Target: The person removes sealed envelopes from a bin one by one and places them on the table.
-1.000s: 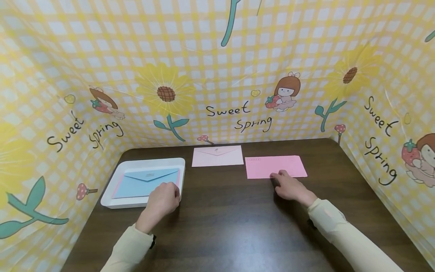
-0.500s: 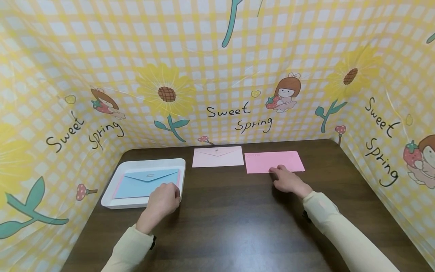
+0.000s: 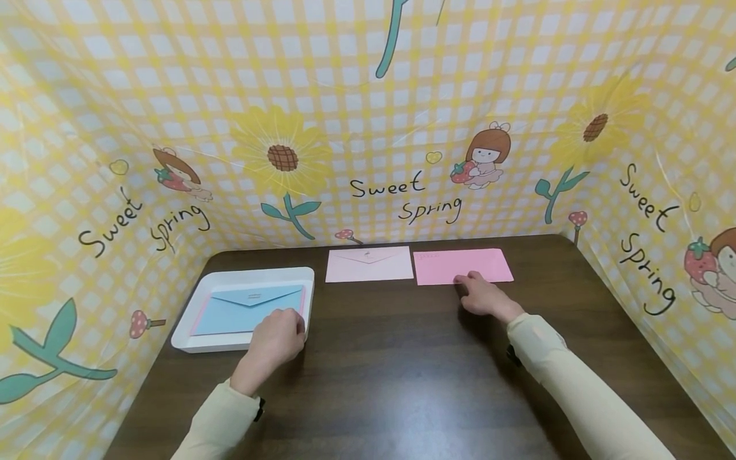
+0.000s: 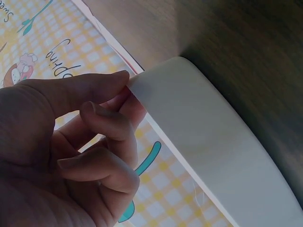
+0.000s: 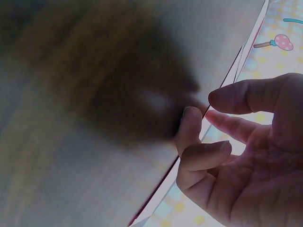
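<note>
My left hand (image 3: 277,342) pinches the near right corner of the shallow white tray (image 3: 253,275); in the left wrist view the thumb and fingertips meet at the rim of the tray's wall (image 4: 203,127). Inside the tray lies a blue envelope (image 3: 241,316) with a pointed flap, a pink edge showing beneath it. At the back right of the table, my right hand (image 3: 487,298) holds the near edge of a pink envelope (image 3: 448,265), thumb and index finger together at that edge in the right wrist view. Its other fingers are bent.
A pale pink envelope (image 3: 368,271) lies flap up just left of the pink one, at the table's far edge. The dark wooden table (image 3: 397,377) is enclosed at the back and sides by a yellow checked cloth (image 3: 368,128).
My right hand has slid the pink envelope away from me and slightly left, level with the pale pink one. My left hand and the tray have stayed put.
</note>
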Tool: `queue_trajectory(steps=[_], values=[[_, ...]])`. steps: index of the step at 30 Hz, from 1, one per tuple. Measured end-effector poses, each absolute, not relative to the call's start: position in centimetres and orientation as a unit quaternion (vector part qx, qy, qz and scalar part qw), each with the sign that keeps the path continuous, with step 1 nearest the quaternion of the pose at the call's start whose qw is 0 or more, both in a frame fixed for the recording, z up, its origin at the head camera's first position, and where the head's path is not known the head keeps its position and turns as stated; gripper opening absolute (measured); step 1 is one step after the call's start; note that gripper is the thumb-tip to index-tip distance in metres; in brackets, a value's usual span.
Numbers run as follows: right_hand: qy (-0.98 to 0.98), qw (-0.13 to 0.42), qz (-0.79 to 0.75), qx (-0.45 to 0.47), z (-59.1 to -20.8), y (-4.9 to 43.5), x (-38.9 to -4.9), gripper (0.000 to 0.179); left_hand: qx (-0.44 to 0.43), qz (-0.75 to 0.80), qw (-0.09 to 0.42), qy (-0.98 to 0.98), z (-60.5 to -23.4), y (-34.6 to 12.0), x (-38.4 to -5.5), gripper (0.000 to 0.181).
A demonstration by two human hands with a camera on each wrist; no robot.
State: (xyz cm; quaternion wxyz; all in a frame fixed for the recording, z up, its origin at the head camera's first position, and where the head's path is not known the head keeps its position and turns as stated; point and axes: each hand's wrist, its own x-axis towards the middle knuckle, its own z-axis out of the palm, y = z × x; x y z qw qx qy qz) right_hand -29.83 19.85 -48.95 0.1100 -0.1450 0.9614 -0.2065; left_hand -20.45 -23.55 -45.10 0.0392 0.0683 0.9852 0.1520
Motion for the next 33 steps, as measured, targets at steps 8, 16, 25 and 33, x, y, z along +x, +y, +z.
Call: queue_trajectory(steps=[8,16,25,33], values=[[0.963,0.120,-0.201,-0.134,-49.1,19.7,-30.9,0.058,0.071,0.153,0.038,0.985,-45.0,-23.5,-20.5,0.033],[0.962,0.125,-0.202,-0.135,-49.0,19.7,-31.4,0.059,0.070,0.152,0.036,0.985,-44.9,-23.4,-20.5,0.031],[0.960,0.124,-0.209,-0.137,-49.1,19.6,-31.9,0.059,0.068,0.153,0.035,0.985,-45.1,-23.5,-20.3,0.031],[0.961,0.118,-0.206,-0.141,-49.0,19.5,-32.0,0.058,0.068,0.151,0.033,0.986,-45.2,-23.5,-20.4,0.029]])
